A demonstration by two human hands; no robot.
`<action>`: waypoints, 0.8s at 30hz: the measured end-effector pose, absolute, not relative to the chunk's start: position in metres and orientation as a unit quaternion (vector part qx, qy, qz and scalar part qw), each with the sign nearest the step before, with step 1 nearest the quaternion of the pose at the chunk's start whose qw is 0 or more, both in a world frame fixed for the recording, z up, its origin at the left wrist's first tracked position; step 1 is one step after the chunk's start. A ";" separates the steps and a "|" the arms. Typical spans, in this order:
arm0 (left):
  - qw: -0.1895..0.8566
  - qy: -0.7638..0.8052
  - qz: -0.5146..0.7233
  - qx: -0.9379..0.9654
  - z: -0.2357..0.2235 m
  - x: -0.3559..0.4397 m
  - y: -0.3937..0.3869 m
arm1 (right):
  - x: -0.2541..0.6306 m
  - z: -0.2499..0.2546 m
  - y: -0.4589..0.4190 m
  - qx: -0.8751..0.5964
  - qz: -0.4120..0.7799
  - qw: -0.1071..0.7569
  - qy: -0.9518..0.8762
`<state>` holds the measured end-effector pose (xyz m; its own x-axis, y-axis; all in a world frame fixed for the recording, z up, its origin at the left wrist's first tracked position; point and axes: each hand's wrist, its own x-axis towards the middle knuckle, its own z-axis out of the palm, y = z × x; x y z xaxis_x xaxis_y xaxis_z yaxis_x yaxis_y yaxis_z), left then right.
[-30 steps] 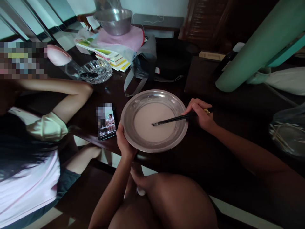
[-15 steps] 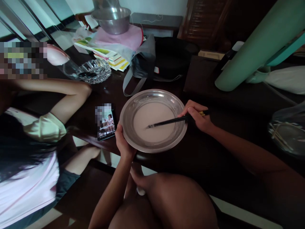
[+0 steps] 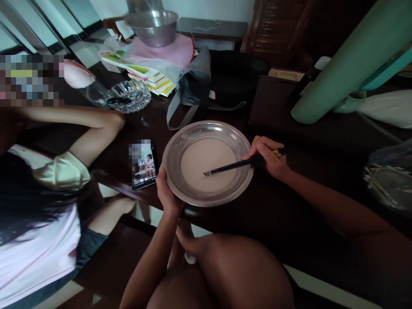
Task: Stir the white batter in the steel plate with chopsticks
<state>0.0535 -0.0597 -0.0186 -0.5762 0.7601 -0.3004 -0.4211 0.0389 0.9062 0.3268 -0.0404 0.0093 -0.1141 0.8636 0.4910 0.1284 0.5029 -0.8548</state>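
A wide metal bowl (image 3: pixel 174 180) sits at the near edge of the dark table, holding a pale, milky liquid (image 3: pixel 202 159). My left hand (image 3: pixel 169 191) grips the bowl's left rim, thumb on top and the other fingers hidden beneath. In my right hand (image 3: pixel 270 156) is a pair of black chopsticks (image 3: pixel 233 165), held from the bowl's right side. Their tips dip into the liquid near its middle. Just left of the bowl, a phone (image 3: pixel 144 165) stands tilted with a picture on its screen.
A person (image 3: pixel 38 223) sits at the left, one bent arm on the table (image 3: pixel 138 124). Behind the bowl are a grey bag (image 3: pixel 193 86), a glass dish (image 3: pixel 128 96), and books under another metal bowl (image 3: pixel 154 30). A green cylinder (image 3: pixel 341 64) leans in at the right, above a plastic-wrapped bundle (image 3: pixel 389 176).
The chopstick tips have shifted slightly right and down in the liquid, and my right hand has moved a little to the right. My left hand and the bowl stay nearly in place.
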 end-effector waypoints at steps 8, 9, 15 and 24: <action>0.441 0.557 0.684 0.168 -0.022 0.052 -0.060 | 0.327 0.009 -0.040 -0.389 0.331 0.558 -0.654; 0.443 0.554 0.684 0.170 -0.022 0.052 -0.060 | 0.326 0.010 -0.040 -0.383 0.338 0.553 -0.658; 0.441 0.552 0.684 0.184 -0.018 0.055 -0.060 | 0.325 0.011 -0.041 -0.399 0.318 0.553 -0.659; 0.434 0.572 0.673 0.174 -0.011 0.057 -0.060 | 0.326 0.010 -0.041 -0.407 0.315 0.543 -0.663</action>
<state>0.0569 -0.0601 -0.0109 -0.5622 0.7841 -0.2630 -0.3861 0.0324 0.9219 0.3258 -0.0415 0.0103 -0.0780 0.8826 0.4637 0.1969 0.4696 -0.8606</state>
